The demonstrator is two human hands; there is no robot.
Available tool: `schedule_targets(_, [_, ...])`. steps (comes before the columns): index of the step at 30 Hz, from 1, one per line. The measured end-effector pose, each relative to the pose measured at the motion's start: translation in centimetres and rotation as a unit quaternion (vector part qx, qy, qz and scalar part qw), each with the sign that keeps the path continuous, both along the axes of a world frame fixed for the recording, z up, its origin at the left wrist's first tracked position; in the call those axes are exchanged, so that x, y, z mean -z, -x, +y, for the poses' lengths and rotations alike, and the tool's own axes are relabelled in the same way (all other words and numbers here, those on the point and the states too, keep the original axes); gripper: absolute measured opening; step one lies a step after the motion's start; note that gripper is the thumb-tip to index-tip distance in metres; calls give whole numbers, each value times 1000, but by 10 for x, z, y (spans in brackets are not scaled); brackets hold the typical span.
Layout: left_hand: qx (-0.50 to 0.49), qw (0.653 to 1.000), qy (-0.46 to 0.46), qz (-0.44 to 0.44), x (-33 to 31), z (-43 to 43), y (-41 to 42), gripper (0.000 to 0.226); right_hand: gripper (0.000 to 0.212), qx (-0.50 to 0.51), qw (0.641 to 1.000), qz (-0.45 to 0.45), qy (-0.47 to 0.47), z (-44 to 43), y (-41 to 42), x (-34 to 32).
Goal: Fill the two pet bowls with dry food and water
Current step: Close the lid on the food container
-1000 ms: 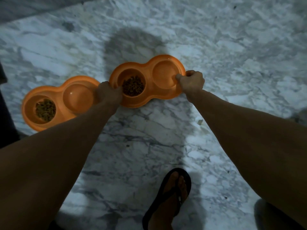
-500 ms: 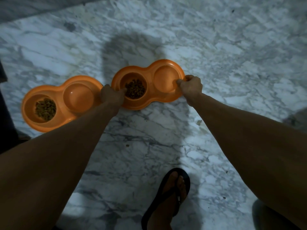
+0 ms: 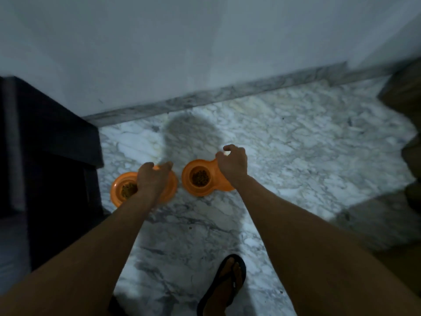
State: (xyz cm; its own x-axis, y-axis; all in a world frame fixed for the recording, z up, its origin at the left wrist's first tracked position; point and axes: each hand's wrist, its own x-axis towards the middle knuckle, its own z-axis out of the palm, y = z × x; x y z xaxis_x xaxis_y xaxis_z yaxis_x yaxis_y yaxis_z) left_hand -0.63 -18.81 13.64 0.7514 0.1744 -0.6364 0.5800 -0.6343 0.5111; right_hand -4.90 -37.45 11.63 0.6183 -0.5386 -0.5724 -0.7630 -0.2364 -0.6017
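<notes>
Two orange double pet bowls stand side by side on the marble floor. The left bowl (image 3: 118, 190) has brown dry food (image 3: 128, 189) in its left cup. The right bowl (image 3: 189, 181) has dry food (image 3: 200, 177) in its left cup; its right cup is hidden behind my right hand. My left hand (image 3: 151, 181) hovers over the left bowl with loosely curled fingers and holds nothing. My right hand (image 3: 232, 163) hangs above the right bowl's right end, fingers relaxed, with nothing in it. No water is visible from here.
A dark cabinet (image 3: 45, 160) stands just left of the bowls. The white wall (image 3: 205, 42) and marble skirting (image 3: 216, 94) run behind them. My foot in a black sandal (image 3: 225, 286) is on the floor below. A dark blurred object (image 3: 407, 133) sits at the right.
Both hands have let go of the right bowl and lifted off it. The camera has risen and pulled back, so the wall and cabinet now show.
</notes>
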Motion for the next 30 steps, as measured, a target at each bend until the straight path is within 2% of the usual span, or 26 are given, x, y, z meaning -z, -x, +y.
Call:
schedule_targets(4, [-25, 998, 13, -47, -124, 22, -6, 70, 38, -59, 998, -35, 13, 22, -20, -113])
schedule_targets(7, [-31, 995, 29, -88, -214, 47, -1, 68, 32, -59, 996, -59, 18, 36, -35, -200])
schedule_targets(12, [-31, 989, 38, -138, -322, 105, 13, 65, 26, -105, 989, -100, 25, 87, -38, -326])
schedule_targets(17, [-10, 980, 45, -193, -392, 184, 39, 44, 23, -168, 976, -135, 18, 173, -30, -419])
schedule_targets(20, [-19, 973, 83, -214, -427, 240, 51, 32, 22, -181, 969, -164, 26, 234, -23, -461])
schedule_targets(24, [-81, 965, 149, -201, -453, 339, 70, 27, 20, -172, 969, -177, 18, 326, -10, -494])
schedule_targets(30, [-149, 951, 116, -244, -493, 508, 96, 22, 19, -215, 958, -188, -1, 483, 7, -522])
